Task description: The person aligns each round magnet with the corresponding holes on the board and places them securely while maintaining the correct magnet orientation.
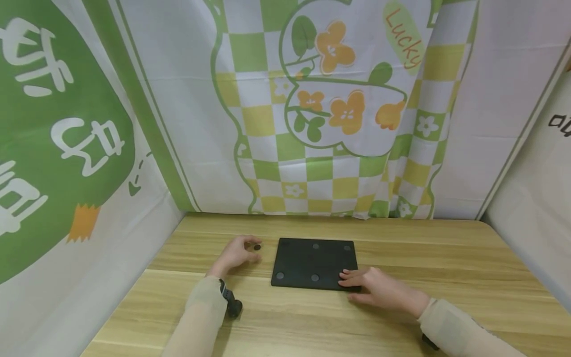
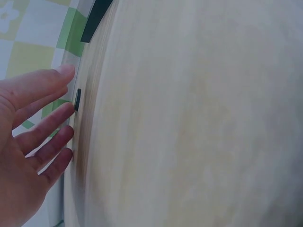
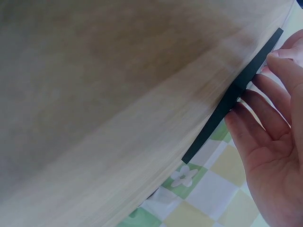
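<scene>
A flat black rectangular board [image 1: 299, 263] lies on the wooden table, with several round, slightly greyer spots on its upper face. At the board's near right corner, the fingertips of my right hand [image 1: 383, 290] rest on its surface. The right wrist view shows the board [image 3: 232, 94] nearly edge-on beside those fingers. Left of the board is a small black disc [image 1: 257, 247] on the table. My left hand [image 1: 236, 254] is spread around this disc, thumb and fingers apart. From the left wrist, the disc [image 2: 78, 100] appears as a thin dark piece just beyond the fingertips.
The wooden table [image 1: 285, 322] reaches back to a hanging checkered cloth [image 1: 308, 173] with flowers and the word Lucky. Printed cloth [image 1: 89, 148] also hangs along the left side. A dark camera [image 1: 234, 307] is strapped to the left wrist.
</scene>
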The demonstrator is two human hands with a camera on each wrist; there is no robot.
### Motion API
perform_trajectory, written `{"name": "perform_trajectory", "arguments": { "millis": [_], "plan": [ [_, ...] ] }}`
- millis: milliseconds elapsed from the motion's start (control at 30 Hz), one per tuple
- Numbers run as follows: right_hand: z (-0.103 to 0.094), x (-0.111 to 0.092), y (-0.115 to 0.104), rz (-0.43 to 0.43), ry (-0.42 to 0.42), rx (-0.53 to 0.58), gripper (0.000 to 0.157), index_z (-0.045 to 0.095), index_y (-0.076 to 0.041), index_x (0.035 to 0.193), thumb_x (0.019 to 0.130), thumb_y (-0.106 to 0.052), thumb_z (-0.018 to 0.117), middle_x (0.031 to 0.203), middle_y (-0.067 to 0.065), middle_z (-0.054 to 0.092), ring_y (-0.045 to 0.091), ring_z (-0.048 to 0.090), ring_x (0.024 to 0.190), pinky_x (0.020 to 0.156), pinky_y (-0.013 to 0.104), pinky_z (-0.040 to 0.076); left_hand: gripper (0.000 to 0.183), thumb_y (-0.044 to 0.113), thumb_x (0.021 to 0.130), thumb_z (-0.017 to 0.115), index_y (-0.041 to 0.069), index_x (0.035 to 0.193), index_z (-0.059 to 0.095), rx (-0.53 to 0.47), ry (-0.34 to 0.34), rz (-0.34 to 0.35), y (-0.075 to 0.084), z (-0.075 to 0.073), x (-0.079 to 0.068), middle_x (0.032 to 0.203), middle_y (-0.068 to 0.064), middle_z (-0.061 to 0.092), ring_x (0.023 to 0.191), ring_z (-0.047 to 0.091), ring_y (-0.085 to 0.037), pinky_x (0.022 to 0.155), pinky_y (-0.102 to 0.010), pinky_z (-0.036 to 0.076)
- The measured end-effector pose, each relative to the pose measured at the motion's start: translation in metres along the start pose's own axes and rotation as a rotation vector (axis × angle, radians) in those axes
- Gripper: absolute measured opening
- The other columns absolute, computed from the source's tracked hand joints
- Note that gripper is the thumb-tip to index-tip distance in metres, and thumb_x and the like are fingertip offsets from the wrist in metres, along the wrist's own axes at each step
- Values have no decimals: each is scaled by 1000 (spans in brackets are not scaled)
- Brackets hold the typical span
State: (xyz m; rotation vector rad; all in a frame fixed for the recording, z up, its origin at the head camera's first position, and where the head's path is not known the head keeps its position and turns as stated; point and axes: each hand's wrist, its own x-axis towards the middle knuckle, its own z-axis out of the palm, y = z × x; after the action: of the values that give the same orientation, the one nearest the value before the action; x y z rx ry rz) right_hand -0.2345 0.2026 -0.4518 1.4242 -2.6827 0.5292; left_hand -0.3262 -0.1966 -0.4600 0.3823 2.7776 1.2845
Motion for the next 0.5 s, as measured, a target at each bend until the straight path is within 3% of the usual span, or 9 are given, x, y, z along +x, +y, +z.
{"name": "perform_trajectory", "arguments": {
  "millis": [167, 500],
  "plan": [
    [0, 0, 1, 33, -34, 14, 38, 64, -10, 125, 92, -28, 63, 130, 9, 60, 26, 56, 122, 94, 44, 51, 41, 11, 80, 75, 4, 119, 65, -12, 23, -7, -1, 0, 1, 123, -13, 64, 117, 54, -35, 101, -49, 43],
    [1, 0, 3, 14, -20, 8, 38, 64, -10, 124, 91, -28, 64, 129, 10, 60, 26, 56, 122, 94, 43, 52, 37, 13, 80, 76, 6, 115, 68, -6, 53, -29, -5, 0, 6, 121, -12, 64, 106, 60, -29, 89, -45, 49]
  ]
}}
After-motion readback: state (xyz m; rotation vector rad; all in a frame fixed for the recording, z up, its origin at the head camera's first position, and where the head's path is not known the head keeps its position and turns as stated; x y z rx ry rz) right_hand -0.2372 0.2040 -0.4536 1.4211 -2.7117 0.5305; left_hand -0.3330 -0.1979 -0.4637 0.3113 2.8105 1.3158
